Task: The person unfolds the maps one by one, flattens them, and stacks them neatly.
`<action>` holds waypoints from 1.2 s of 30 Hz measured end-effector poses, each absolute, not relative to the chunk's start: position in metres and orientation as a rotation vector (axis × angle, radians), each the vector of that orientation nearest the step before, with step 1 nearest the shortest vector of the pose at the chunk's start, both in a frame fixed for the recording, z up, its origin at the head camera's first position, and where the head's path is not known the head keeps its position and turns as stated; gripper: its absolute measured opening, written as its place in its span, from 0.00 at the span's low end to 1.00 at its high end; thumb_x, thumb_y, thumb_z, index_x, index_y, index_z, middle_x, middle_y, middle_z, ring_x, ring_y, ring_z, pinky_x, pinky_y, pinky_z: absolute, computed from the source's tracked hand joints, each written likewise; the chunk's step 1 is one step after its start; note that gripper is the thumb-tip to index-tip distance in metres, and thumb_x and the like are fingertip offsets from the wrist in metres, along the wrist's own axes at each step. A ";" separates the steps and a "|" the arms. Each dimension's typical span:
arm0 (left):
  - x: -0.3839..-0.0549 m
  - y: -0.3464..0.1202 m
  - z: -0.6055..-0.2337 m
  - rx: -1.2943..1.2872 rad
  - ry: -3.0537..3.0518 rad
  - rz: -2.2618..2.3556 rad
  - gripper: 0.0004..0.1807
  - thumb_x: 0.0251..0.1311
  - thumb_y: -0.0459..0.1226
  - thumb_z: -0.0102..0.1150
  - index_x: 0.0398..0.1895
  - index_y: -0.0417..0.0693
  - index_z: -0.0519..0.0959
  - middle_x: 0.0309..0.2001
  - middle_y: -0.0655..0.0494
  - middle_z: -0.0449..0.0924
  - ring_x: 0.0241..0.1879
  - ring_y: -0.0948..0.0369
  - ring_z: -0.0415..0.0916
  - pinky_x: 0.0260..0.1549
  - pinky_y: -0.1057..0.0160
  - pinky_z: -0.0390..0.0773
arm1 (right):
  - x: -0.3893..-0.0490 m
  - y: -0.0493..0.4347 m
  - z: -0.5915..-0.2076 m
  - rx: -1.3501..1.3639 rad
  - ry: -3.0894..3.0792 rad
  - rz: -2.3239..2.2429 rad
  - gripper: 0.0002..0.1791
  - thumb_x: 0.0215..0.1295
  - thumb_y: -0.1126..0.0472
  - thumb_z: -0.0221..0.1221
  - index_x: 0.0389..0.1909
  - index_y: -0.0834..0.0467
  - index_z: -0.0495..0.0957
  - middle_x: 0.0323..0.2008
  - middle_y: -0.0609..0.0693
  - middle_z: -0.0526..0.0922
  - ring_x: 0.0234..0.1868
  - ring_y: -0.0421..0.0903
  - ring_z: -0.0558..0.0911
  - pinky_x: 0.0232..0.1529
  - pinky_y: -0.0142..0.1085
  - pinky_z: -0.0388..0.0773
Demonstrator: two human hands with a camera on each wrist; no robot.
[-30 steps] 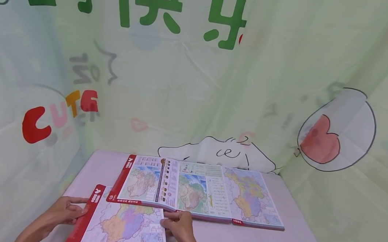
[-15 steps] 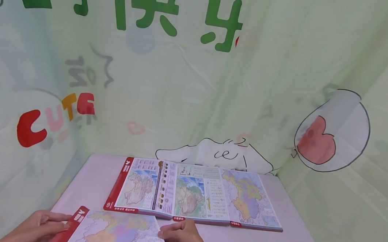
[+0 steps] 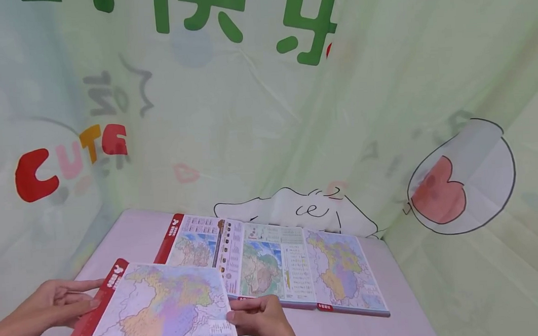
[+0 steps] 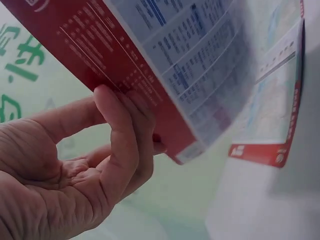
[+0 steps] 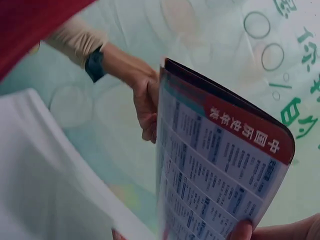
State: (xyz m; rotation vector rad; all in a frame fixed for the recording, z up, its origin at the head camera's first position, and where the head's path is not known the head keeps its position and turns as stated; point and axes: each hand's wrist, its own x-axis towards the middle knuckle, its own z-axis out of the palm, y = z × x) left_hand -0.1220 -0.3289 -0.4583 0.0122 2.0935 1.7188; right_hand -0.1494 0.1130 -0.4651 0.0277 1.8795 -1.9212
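Observation:
My two hands hold up a flat map folder (image 3: 166, 305), printed with a coloured map of China and edged in red on its left side. With fingers and thumb, my left hand (image 3: 52, 307) pinches the red edge. The right edge is gripped by my right hand (image 3: 265, 321), its thumb on top. Columns of printed text cover the folder's underside (image 4: 182, 55), which also has a red band with Chinese characters (image 5: 245, 132). The folder is tilted above the near left of the table and hides part of a red-edged map (image 3: 193, 250) behind it.
On the pale pink table (image 3: 314, 333), the red-edged map, a terrain map (image 3: 261, 270) and a coloured map (image 3: 340, 276) lie in an overlapping row. A printed fabric curtain (image 3: 231, 139) surrounds the table at the back and sides.
Both hands first drew the folder toward me, away from the row of maps. It has since risen and tilted up, now covering the near left corner of the row.

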 end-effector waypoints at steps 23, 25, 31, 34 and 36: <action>-0.282 -0.202 -0.555 -0.041 2.595 1.721 0.40 0.72 0.34 0.69 0.83 0.36 0.64 0.45 0.39 0.88 0.34 0.57 0.85 0.33 0.62 0.90 | -0.279 0.154 -0.550 0.230 2.439 -2.099 0.20 0.63 0.71 0.73 0.57 0.66 0.89 0.35 0.58 0.91 0.34 0.43 0.85 0.39 0.27 0.85; -0.287 -0.196 -0.562 -0.105 2.661 1.691 0.37 0.71 0.33 0.70 0.81 0.36 0.68 0.45 0.36 0.87 0.33 0.58 0.83 0.30 0.63 0.87 | -0.286 0.154 -0.562 0.242 2.439 -2.100 0.21 0.62 0.73 0.73 0.57 0.67 0.89 0.34 0.58 0.92 0.33 0.42 0.85 0.38 0.26 0.83; -0.300 -0.188 -0.576 -0.182 2.824 1.595 0.30 0.68 0.29 0.69 0.73 0.29 0.75 0.45 0.32 0.87 0.34 0.55 0.84 0.29 0.64 0.81 | -0.298 0.149 -0.576 0.230 2.473 -2.086 0.21 0.60 0.72 0.74 0.56 0.65 0.90 0.32 0.57 0.92 0.31 0.40 0.86 0.33 0.26 0.83; -0.307 -0.187 -0.580 -0.192 2.838 1.584 0.30 0.69 0.29 0.68 0.72 0.28 0.74 0.45 0.33 0.86 0.35 0.54 0.83 0.30 0.63 0.81 | -0.301 0.151 -0.574 0.210 2.501 -2.069 0.21 0.62 0.70 0.74 0.57 0.63 0.90 0.36 0.59 0.94 0.32 0.39 0.87 0.32 0.25 0.83; -0.311 -0.186 -0.583 -0.189 2.840 1.583 0.31 0.69 0.29 0.68 0.73 0.29 0.73 0.45 0.33 0.85 0.35 0.54 0.83 0.31 0.62 0.82 | -0.303 0.152 -0.573 0.181 2.530 -2.067 0.21 0.62 0.70 0.75 0.57 0.62 0.90 0.38 0.60 0.94 0.32 0.39 0.87 0.31 0.25 0.82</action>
